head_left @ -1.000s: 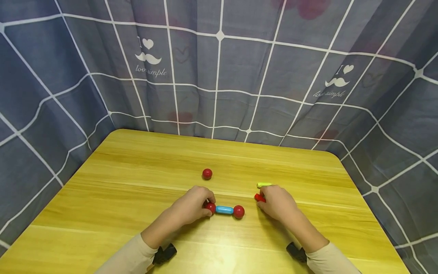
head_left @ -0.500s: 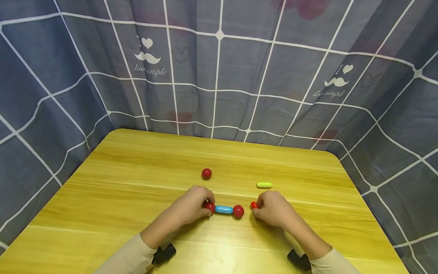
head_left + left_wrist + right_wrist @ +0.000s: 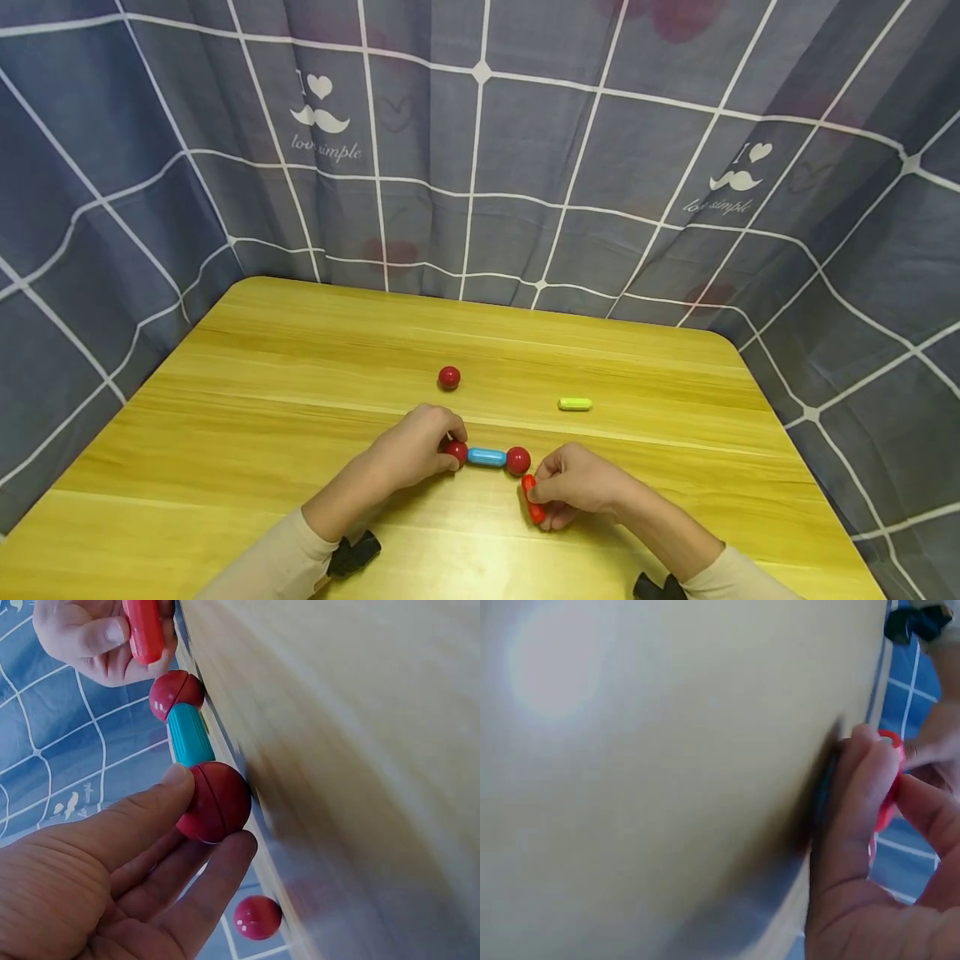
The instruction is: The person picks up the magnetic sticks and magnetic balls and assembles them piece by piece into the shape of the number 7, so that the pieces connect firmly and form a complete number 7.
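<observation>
A blue ribbed rod (image 3: 487, 457) joins two dark red balls on the table, one at each end. My left hand (image 3: 412, 446) pinches the left ball (image 3: 217, 802) between thumb and fingers. At the rod's other end the right ball (image 3: 518, 461) is bare of any hand. Just beside that ball, my right hand (image 3: 581, 483) holds a bright red ribbed rod (image 3: 533, 500) between thumb and fingers, its upper end close to the ball. In the right wrist view my fingers partly cover the red rod (image 3: 889, 802).
A loose dark red ball (image 3: 449, 377) lies farther back, left of centre. Behind the right hand a yellow-green rod (image 3: 575, 404) rests on the wooden table (image 3: 300, 333). A grey-blue curtain (image 3: 420, 150) with white lines surrounds the table's far sides.
My right hand has moved left and nearer to me, bringing the red rod from beside the yellow-green rod to the right ball and turning it more upright. The left hand keeps its grip.
</observation>
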### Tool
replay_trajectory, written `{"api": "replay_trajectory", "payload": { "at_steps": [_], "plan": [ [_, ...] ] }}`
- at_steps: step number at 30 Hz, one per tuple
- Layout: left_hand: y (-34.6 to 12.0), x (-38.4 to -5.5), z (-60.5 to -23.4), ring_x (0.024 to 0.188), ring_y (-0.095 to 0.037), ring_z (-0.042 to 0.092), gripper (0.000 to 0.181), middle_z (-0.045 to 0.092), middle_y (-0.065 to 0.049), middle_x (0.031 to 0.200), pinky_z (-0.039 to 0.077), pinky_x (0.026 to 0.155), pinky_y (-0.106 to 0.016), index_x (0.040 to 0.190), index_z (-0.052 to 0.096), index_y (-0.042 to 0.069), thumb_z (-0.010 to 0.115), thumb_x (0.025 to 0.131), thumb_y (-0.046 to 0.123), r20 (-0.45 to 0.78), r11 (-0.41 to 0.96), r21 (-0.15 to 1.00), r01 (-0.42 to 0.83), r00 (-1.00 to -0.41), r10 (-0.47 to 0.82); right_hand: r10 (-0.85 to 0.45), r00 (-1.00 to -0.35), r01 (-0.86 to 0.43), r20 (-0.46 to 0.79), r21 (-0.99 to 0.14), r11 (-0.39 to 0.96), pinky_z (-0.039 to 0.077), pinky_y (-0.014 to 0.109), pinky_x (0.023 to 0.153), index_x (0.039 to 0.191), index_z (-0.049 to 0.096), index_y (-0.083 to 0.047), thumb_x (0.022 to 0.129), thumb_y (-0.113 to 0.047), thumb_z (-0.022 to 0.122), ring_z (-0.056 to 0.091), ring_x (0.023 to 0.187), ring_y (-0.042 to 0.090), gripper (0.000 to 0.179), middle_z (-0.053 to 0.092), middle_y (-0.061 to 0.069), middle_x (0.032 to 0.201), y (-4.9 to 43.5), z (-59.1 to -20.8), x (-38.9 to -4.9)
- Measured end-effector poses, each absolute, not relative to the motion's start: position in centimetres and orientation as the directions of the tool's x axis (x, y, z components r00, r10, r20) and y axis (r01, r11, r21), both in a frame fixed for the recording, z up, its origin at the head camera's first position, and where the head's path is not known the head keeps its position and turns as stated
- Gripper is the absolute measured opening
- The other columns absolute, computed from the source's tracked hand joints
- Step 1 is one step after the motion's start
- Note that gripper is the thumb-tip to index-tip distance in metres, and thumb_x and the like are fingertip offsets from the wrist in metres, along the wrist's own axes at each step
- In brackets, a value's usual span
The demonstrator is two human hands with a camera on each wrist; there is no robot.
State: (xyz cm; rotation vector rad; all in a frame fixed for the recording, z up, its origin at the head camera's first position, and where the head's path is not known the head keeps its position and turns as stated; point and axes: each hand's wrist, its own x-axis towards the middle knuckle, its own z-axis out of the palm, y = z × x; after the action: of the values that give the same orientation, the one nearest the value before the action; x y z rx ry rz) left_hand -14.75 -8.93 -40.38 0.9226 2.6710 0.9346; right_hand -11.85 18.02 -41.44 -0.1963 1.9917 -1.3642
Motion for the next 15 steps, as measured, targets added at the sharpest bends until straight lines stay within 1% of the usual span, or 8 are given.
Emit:
{"api": "replay_trajectory", "payload": {
  "at_steps": [3, 6, 9, 11, 15],
  "plan": [
    [-9.1, -14.8, -40.3, 0.072, -0.009, 0.058, 0.016, 0.065, 0.001, 0.082, 0.049, 0.066, -0.022, 0.088, 0.071, 0.005, 0.082, 0.077, 0.003, 0.045, 0.611, 0.617, 0.496, -0.797, 0.602, -0.518, -0.693, 0.372, -0.501, -0.864, 0.338, 0.055, 0.028, 0.055, 0.079, 0.064, 0.003, 0.085, -0.008, 0.068, 0.067, 0.060, 0.019, 0.013, 0.068, 0.015, 0.073, 17.5, -41.8, -11.4],
    [-9.1, -14.8, -40.2, 0.071, -0.009, 0.057, 0.016, 0.065, 0.000, 0.081, 0.049, 0.065, -0.023, 0.088, 0.070, 0.004, 0.082, 0.077, 0.003, 0.046, 0.608, 0.621, 0.495, -0.797, 0.602, -0.529, -0.653, 0.478, -0.541, -0.837, 0.265, 0.056, 0.028, 0.061, 0.082, 0.062, 0.001, 0.086, -0.008, 0.068, 0.070, 0.068, 0.022, 0.011, 0.070, 0.016, 0.078, 17.1, -42.1, -11.0],
    [-9.1, -14.7, -40.1, 0.072, -0.010, 0.057, 0.016, 0.065, 0.000, 0.081, 0.049, 0.065, -0.024, 0.087, 0.070, 0.004, 0.082, 0.076, 0.002, 0.051, 0.607, 0.617, 0.502, -0.794, 0.605, -0.525, -0.638, 0.550, -0.564, -0.810, 0.202, 0.056, 0.028, 0.066, 0.086, 0.061, 0.000, 0.088, -0.008, 0.068, 0.071, 0.077, 0.026, 0.011, 0.071, 0.017, 0.082, 16.7, -42.3, -10.7],
    [-9.1, -14.7, -40.1, 0.072, -0.010, 0.058, 0.016, 0.065, 0.001, 0.080, 0.049, 0.066, -0.024, 0.086, 0.070, 0.005, 0.082, 0.076, 0.002, 0.053, 0.606, 0.612, 0.508, -0.791, 0.609, -0.524, -0.633, 0.577, -0.570, -0.799, 0.172, 0.056, 0.027, 0.068, 0.088, 0.063, 0.001, 0.089, -0.010, 0.068, 0.071, 0.080, 0.027, 0.012, 0.071, 0.017, 0.084, 16.5, -42.4, -10.6],
    [-9.0, -14.7, -40.1, 0.072, -0.012, 0.058, 0.016, 0.064, 0.001, 0.081, 0.049, 0.066, -0.024, 0.086, 0.070, 0.005, 0.082, 0.076, 0.002, 0.052, 0.606, 0.608, 0.513, -0.787, 0.614, -0.514, -0.648, 0.594, -0.562, -0.795, 0.120, 0.055, 0.025, 0.070, 0.093, 0.066, 0.006, 0.090, -0.012, 0.067, 0.071, 0.080, 0.024, 0.018, 0.071, 0.018, 0.085, 16.2, -42.5, -10.8]
  ]
}}
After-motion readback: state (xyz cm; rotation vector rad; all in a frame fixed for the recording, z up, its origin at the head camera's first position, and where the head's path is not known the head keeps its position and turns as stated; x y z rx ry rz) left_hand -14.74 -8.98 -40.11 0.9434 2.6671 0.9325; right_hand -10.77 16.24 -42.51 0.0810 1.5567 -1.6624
